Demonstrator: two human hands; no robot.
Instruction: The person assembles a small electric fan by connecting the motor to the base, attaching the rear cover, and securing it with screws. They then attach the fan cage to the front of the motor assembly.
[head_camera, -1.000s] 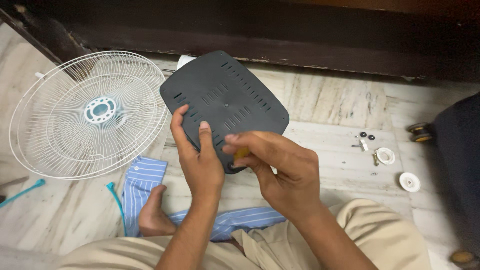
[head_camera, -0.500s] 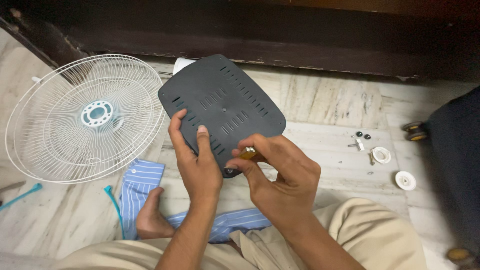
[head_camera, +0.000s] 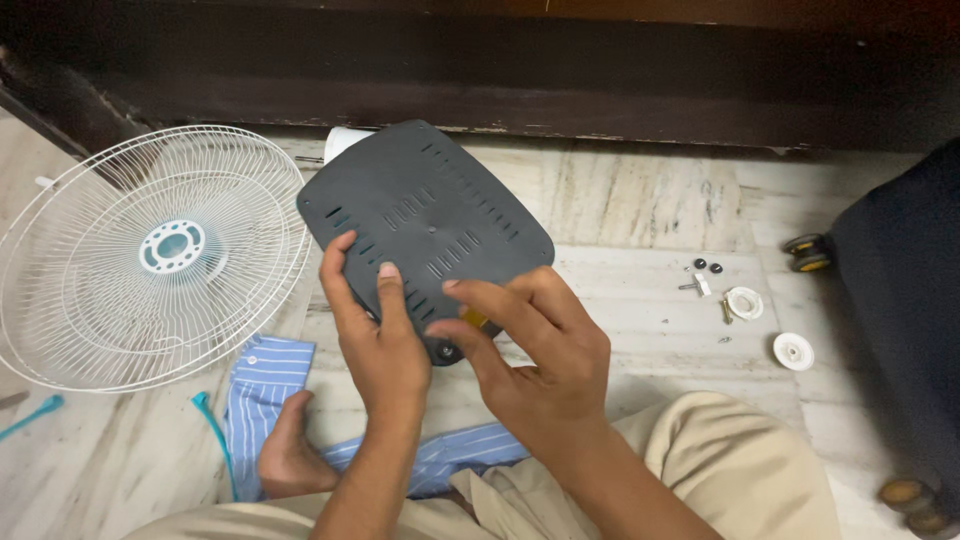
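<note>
Plate (head_camera: 425, 215) slants up-left, hand-held.

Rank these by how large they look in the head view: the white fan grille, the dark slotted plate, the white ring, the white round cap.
1. white fan grille
2. dark slotted plate, held nearer the camera, so its look is flattered
3. white round cap and white ring: too alike to rank
</note>
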